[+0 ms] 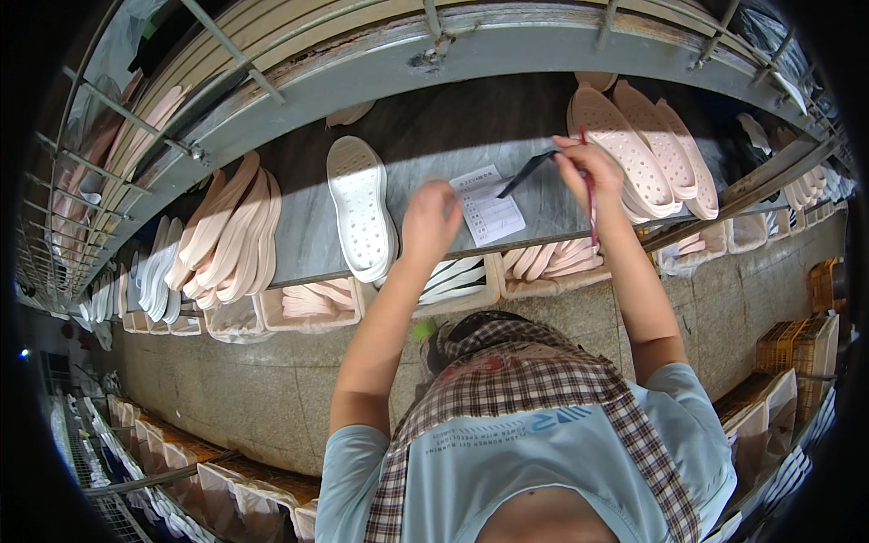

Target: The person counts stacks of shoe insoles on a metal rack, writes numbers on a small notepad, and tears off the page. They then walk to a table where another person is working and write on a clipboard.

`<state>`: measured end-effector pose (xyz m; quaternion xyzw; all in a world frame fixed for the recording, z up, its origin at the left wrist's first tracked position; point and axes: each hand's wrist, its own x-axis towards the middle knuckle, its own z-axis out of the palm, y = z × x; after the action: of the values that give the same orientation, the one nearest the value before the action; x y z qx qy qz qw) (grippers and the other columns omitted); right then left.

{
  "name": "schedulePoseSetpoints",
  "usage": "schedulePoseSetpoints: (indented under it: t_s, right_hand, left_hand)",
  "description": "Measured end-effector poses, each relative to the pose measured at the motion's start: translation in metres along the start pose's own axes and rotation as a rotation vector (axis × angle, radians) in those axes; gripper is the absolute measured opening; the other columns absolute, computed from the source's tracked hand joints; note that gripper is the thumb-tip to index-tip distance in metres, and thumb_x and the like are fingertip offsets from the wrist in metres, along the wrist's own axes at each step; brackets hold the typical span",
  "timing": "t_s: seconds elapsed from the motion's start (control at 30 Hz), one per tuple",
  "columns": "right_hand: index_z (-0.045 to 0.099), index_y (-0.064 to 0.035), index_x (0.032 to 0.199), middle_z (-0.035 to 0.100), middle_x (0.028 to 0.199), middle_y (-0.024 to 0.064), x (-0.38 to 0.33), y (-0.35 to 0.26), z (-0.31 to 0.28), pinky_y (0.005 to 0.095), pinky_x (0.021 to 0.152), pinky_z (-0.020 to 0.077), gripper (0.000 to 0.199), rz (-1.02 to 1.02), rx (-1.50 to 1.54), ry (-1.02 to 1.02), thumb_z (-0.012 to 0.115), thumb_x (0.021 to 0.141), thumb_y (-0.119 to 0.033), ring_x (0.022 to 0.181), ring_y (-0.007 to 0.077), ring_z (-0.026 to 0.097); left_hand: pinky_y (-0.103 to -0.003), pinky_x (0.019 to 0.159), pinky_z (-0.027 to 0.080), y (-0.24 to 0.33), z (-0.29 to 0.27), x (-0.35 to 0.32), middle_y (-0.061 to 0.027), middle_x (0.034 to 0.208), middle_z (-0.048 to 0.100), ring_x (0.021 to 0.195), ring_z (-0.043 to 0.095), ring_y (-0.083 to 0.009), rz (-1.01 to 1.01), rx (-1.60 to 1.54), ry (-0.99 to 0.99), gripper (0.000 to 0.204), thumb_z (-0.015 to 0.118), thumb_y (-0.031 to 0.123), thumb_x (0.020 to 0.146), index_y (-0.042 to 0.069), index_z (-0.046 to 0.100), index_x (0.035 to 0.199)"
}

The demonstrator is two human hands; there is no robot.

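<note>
Upper centre: our left hand blurs beside the printed slip, finger state unclear | right of it: our right hand's fingers clamp a dark strip, tip over slip; red stick tucked alongside, likely keeping fingertips free | slip flat, presumably for legibility

Two printed items noted. White paper slip, flat on the dark work surface: a darker heading line ran along its far edge, with ruled rows of small characters beneath, most too fine to make out. Light-blue shirt worn by the person: chest print stood upside down in the view, two lines of small dark capitals in Latin script, with a larger blue emblem of slanted strokes toward the right of the view.
</note>
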<state>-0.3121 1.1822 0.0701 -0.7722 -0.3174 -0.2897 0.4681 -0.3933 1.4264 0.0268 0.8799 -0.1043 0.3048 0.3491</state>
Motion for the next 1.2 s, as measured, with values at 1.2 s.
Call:
schedulePoseSetpoints:
  t_s: [1.2]
  right_hand:
    - [0.063, -0.0053, 0.093, 0.064, 0.085, 0.0107, -0.054, 0.000, 0.035, 0.0358, 0.069, 0.0469, 0.021, 0.059, 0.052, -0.342, 0.069, 0.072, -0.005, 0.080, 0.0286, 0.058]
  left_hand:
    - [-0.038, 0.073, 0.045, 0.003, 0.001, 0.016, -0.0037, 0.073, 0.058, 0.075, 0.059, -0.0253, 0.272, 0.325, -0.555, 0.008, 0.062, 0.017, 0.068, 0.011, 0.057, 0.064]
